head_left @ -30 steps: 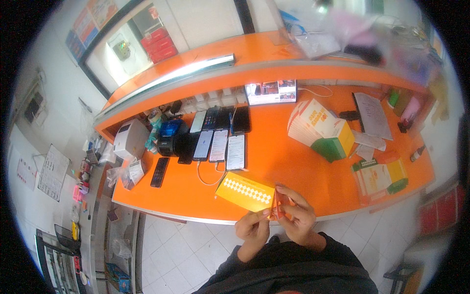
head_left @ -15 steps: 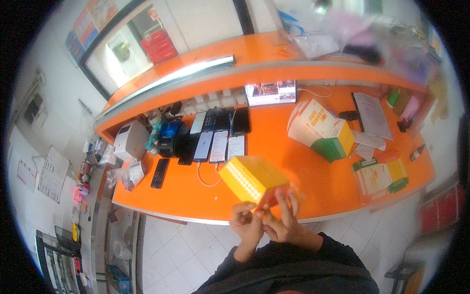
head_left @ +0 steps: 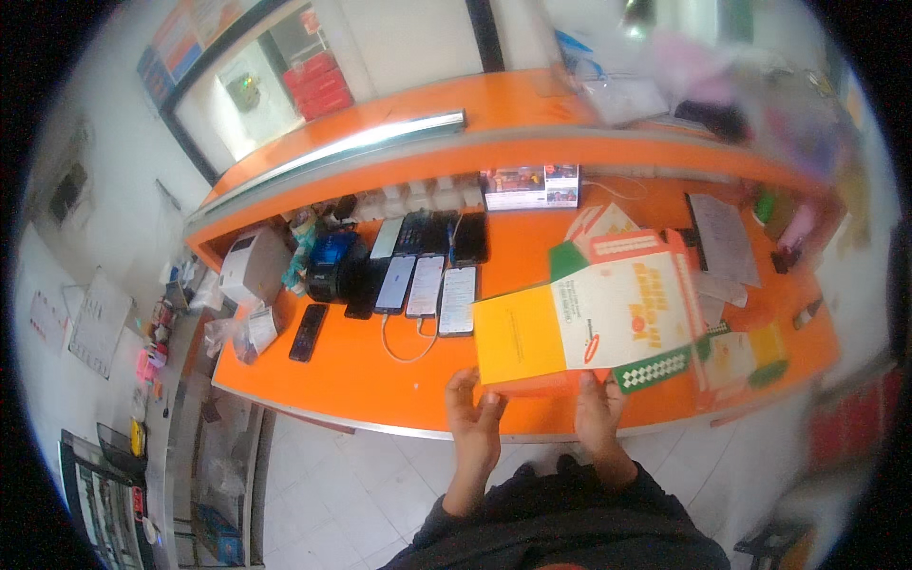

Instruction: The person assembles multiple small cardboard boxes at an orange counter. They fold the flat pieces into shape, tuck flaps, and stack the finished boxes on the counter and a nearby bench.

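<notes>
A flat, opened-out cardboard box blank [head_left: 622, 318] with yellow, white, green and red panels is held up above the orange desk [head_left: 285, 380]. My left hand [head_left: 473, 418] is closed at the lower left corner of its yellow panel. My right hand [head_left: 602, 418] pinches the lower edge near the middle, thumb on the front. Behind the blank, a stack of white and green cartons [head_left: 600, 223] is mostly hidden. Another folded carton [head_left: 731, 361] lies on the desk to the right, partly covered by the blank.
Several phones [head_left: 425, 285] lie left of the blank, with a white cable among them. A lone dark phone [head_left: 307, 332] and a white printer [head_left: 255, 271] are farther left. A lit screen [head_left: 530, 187] stands at the back under the raised shelf [head_left: 380, 171].
The yellow box shape between my hands now appears as a wide, flattened blank with its printed side up. My hands have moved apart, and the blank now covers most of the carton stack.
</notes>
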The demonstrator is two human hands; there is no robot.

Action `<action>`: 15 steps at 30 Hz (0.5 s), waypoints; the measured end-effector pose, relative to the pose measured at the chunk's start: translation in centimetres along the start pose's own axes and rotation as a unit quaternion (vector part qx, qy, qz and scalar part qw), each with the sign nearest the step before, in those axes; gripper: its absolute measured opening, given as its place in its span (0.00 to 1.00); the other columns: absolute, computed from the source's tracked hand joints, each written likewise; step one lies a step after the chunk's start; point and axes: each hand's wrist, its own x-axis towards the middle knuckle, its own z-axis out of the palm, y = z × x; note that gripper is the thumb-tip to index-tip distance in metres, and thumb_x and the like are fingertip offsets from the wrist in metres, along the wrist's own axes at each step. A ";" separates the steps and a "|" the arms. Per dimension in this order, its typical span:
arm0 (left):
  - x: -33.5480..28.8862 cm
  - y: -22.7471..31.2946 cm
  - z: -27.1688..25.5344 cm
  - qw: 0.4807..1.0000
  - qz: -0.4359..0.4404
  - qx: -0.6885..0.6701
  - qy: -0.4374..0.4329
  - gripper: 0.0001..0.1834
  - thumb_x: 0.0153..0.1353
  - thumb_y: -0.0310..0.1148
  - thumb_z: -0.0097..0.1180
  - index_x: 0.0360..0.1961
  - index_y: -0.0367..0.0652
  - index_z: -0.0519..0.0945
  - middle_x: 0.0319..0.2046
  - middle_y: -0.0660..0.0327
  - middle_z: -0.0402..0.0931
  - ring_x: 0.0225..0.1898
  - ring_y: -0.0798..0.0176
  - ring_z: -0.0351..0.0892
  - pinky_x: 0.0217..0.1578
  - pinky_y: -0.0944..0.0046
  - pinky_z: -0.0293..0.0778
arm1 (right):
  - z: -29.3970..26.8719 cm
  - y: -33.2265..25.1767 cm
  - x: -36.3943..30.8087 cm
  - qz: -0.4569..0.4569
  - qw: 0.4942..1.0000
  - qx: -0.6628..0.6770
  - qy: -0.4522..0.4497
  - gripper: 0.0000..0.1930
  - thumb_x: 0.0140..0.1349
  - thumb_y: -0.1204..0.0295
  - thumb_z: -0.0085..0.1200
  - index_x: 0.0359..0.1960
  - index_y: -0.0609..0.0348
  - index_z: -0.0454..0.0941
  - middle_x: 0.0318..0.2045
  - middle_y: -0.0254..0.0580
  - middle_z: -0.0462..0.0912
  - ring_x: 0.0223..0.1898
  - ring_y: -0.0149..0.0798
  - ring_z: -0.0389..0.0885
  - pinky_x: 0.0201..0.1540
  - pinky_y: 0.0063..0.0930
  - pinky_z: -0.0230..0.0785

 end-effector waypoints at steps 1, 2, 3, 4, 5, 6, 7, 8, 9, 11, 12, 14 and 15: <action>0.0 -0.5 -0.1 0.994 0.027 0.109 0.015 0.24 0.49 0.22 0.44 0.47 0.46 0.53 0.46 0.55 0.56 0.50 0.62 0.53 0.47 0.60 0.55 | 0.2 -0.8 0.0 0.001 1.000 0.007 -0.004 0.22 0.47 0.78 0.48 0.45 0.63 0.57 0.45 0.43 0.61 0.47 0.34 0.59 0.47 0.32 0.54; -0.1 -1.0 0.1 0.973 0.113 0.200 0.025 0.28 0.48 0.25 0.48 0.49 0.45 0.52 0.51 0.53 0.48 0.54 0.58 0.44 0.50 0.57 0.49 | 0.4 -1.7 0.0 0.001 1.000 0.015 -0.006 0.20 0.47 0.79 0.48 0.44 0.64 0.59 0.44 0.42 0.63 0.46 0.33 0.60 0.46 0.31 0.56; -0.3 -1.0 0.2 0.925 0.174 0.337 -0.019 0.28 0.46 0.27 0.50 0.49 0.45 0.53 0.52 0.53 0.47 0.55 0.57 0.43 0.50 0.57 0.49 | 0.4 -2.0 -0.1 0.018 1.000 0.015 -0.018 0.19 0.47 0.80 0.48 0.43 0.64 0.59 0.41 0.41 0.64 0.43 0.33 0.62 0.44 0.29 0.56; -0.6 -0.7 0.3 0.853 0.228 0.465 -0.063 0.29 0.45 0.28 0.51 0.49 0.44 0.54 0.52 0.53 0.47 0.55 0.56 0.41 0.50 0.56 0.49 | 0.3 -2.3 -0.2 0.035 0.999 0.016 -0.031 0.18 0.46 0.80 0.48 0.41 0.64 0.60 0.39 0.40 0.66 0.41 0.33 0.64 0.43 0.28 0.57; -1.2 0.0 0.5 0.757 0.276 0.583 -0.105 0.29 0.44 0.29 0.53 0.48 0.44 0.55 0.53 0.54 0.46 0.55 0.54 0.40 0.50 0.56 0.48 | 0.2 -2.4 -0.5 0.052 0.998 0.018 -0.043 0.17 0.46 0.81 0.48 0.39 0.64 0.61 0.36 0.39 0.68 0.38 0.32 0.66 0.41 0.27 0.58; -1.3 3.1 2.8 0.730 0.221 0.609 -0.217 0.27 0.42 0.30 0.55 0.44 0.42 0.60 0.53 0.53 0.49 0.55 0.53 0.44 0.50 0.56 0.49 | -0.2 -2.4 -0.7 0.071 0.996 0.015 -0.053 0.16 0.46 0.81 0.49 0.38 0.64 0.62 0.34 0.38 0.70 0.36 0.32 0.68 0.40 0.26 0.59; -0.8 2.5 2.6 0.760 0.228 0.558 -0.242 0.25 0.41 0.30 0.55 0.43 0.41 0.61 0.51 0.53 0.51 0.54 0.54 0.47 0.49 0.56 0.50 | -0.6 -2.3 -1.0 0.090 0.994 0.011 -0.062 0.15 0.45 0.82 0.49 0.36 0.65 0.63 0.31 0.37 0.72 0.33 0.32 0.70 0.38 0.25 0.60; -0.5 1.9 2.5 0.787 0.239 0.502 -0.268 0.24 0.40 0.29 0.55 0.41 0.41 0.62 0.50 0.53 0.53 0.53 0.54 0.50 0.49 0.56 0.51 | -2.7 -0.3 -1.0 -0.003 0.999 -0.042 -0.022 0.16 0.44 0.81 0.51 0.37 0.65 0.63 0.31 0.38 0.72 0.34 0.33 0.70 0.39 0.27 0.60; 0.0 1.1 2.1 0.808 0.249 0.449 -0.287 0.23 0.40 0.29 0.55 0.40 0.40 0.64 0.49 0.53 0.56 0.52 0.54 0.54 0.48 0.56 0.52 | -3.3 0.3 -0.8 -0.026 0.998 -0.051 -0.013 0.16 0.44 0.81 0.51 0.37 0.65 0.63 0.31 0.38 0.72 0.34 0.33 0.70 0.39 0.27 0.60; 0.2 0.6 1.8 0.864 0.269 0.343 -0.252 0.19 0.38 0.27 0.56 0.34 0.37 0.66 0.42 0.52 0.65 0.43 0.54 0.66 0.42 0.60 0.62 | -3.4 0.1 -0.6 -0.034 0.997 -0.060 -0.029 0.17 0.44 0.81 0.51 0.37 0.65 0.63 0.31 0.38 0.72 0.34 0.34 0.70 0.39 0.27 0.60; 0.1 0.7 1.9 0.884 0.257 0.301 -0.248 0.18 0.38 0.26 0.56 0.33 0.37 0.67 0.40 0.51 0.66 0.42 0.54 0.67 0.40 0.62 0.64 | -3.1 -0.2 -0.4 -0.034 0.996 -0.062 -0.046 0.17 0.44 0.80 0.51 0.37 0.65 0.63 0.32 0.38 0.72 0.34 0.34 0.69 0.39 0.27 0.60; 0.0 0.8 2.1 0.903 0.257 0.265 -0.219 0.15 0.38 0.26 0.56 0.30 0.35 0.69 0.37 0.50 0.68 0.39 0.55 0.69 0.37 0.64 0.66 | -2.1 -0.8 -0.6 -0.039 0.992 -0.070 -0.094 0.17 0.43 0.80 0.51 0.37 0.65 0.63 0.32 0.39 0.71 0.35 0.34 0.69 0.39 0.28 0.60; -0.1 0.8 2.3 0.903 0.270 0.272 -0.195 0.14 0.38 0.25 0.56 0.29 0.35 0.69 0.36 0.50 0.69 0.38 0.55 0.70 0.36 0.65 0.67 | -1.7 -1.1 -0.6 -0.046 0.989 -0.077 -0.117 0.17 0.43 0.80 0.51 0.37 0.65 0.63 0.32 0.39 0.71 0.35 0.35 0.69 0.39 0.28 0.60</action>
